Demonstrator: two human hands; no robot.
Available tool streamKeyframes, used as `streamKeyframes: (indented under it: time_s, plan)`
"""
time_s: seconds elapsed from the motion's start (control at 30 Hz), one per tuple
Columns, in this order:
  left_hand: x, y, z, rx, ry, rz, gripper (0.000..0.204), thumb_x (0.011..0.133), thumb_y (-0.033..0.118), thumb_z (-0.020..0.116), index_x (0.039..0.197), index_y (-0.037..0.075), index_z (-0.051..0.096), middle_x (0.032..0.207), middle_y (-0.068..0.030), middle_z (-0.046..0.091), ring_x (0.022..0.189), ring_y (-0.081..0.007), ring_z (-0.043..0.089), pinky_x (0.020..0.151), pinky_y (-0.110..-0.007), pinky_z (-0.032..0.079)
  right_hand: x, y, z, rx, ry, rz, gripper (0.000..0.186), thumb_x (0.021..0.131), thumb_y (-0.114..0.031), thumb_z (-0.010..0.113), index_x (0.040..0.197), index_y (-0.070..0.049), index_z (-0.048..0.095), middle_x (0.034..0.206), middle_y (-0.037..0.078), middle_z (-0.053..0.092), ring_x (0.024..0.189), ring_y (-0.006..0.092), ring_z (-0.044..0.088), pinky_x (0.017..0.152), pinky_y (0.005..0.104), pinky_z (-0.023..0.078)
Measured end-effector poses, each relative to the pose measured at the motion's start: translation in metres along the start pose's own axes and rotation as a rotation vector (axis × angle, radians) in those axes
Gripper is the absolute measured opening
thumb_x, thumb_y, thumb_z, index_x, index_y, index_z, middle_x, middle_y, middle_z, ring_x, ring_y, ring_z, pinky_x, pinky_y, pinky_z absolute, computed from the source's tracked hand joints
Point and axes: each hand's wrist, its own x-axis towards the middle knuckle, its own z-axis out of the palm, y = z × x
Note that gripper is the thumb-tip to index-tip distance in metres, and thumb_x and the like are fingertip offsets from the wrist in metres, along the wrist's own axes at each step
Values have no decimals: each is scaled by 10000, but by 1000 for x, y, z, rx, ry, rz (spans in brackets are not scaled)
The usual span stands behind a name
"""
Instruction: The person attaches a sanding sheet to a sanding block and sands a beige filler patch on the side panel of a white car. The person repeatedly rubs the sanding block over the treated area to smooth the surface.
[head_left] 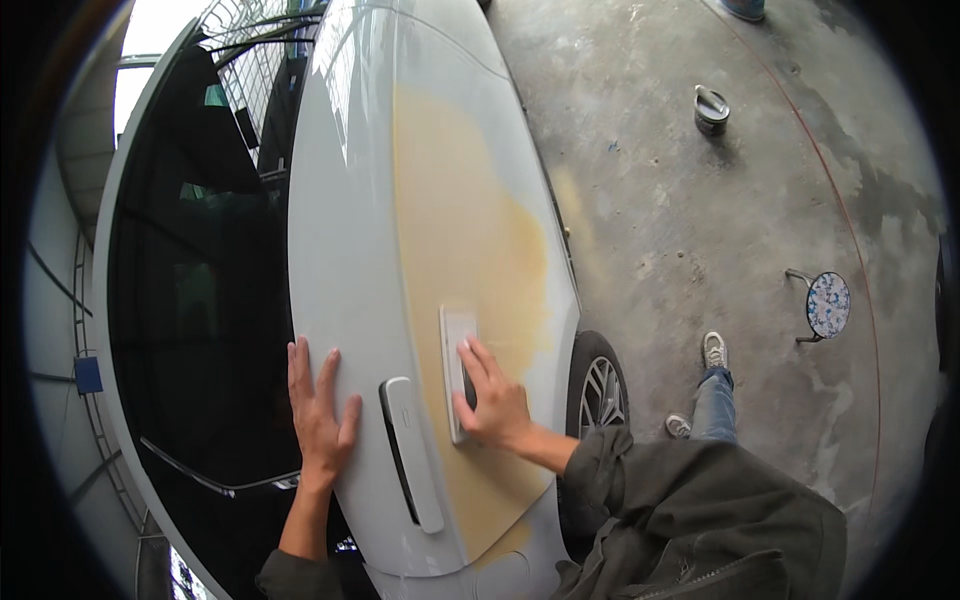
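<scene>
A long, flat white sanding block (pixel 458 325) lies lengthwise on the side of a white car (pixel 345 230). My right hand (pixel 495 402) is closed on its nearer half, fingers bent over the top and partly hiding it. Under and around the block spreads a yellowish-beige filler patch (pixel 470 220) with uneven edges. My left hand (pixel 318 415) rests flat with fingers spread on the white bodywork beside the dark window (pixel 200 300). Between my two hands sits the white door handle (pixel 410 455), with a dark gap along its left side.
A car wheel (pixel 602 390) is below the panel at right. On the concrete floor (pixel 640 220) stand a dark can (pixel 711 112) with something pale across its top and a small round stool (pixel 828 306) with a patterned seat. A reddish line (pixel 815 145) curves along the floor.
</scene>
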Motion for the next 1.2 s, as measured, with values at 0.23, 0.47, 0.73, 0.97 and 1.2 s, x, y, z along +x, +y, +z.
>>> streamKeyframes:
  time_s: [0.23,0.47,0.73,0.97,1.2]
  plan:
    - [10,-2,-3,-34,0,2,589,845,188,621,1410,71,506,1594,-218,217,1490,-408,165,1193,-516,181,176,17,-11,-58,84,-87,655,808,-238,591,1399,-1,436,1444,216,466,1048,415,621,852,482,524]
    - [13,-4,-5,-52,-5,19,623,798,131,638,1402,54,508,1587,-232,218,1484,-431,164,1194,-521,182,6,-2,-5,-51,-59,-249,767,746,-207,640,1440,13,399,1518,243,366,831,364,683,618,438,558]
    - [9,-5,-2,-23,-7,8,575,877,218,597,1421,64,492,1597,-217,204,1493,-387,169,1189,-514,189,118,-13,-4,-73,25,-155,717,735,-162,618,1400,22,423,1499,232,393,750,375,667,602,437,548]
    - [7,-9,-6,-5,-17,29,590,869,206,595,1426,48,480,1597,-217,207,1491,-390,175,1189,-515,187,40,-13,2,-99,-49,-252,788,670,-132,618,1422,4,429,1514,220,390,691,320,653,543,378,533]
    - [5,-4,0,-42,5,11,588,860,192,607,1418,50,490,1596,-214,206,1490,-395,171,1193,-506,187,99,-14,-6,-82,19,-162,668,739,-156,609,1366,25,464,1478,239,418,763,369,677,649,437,563]
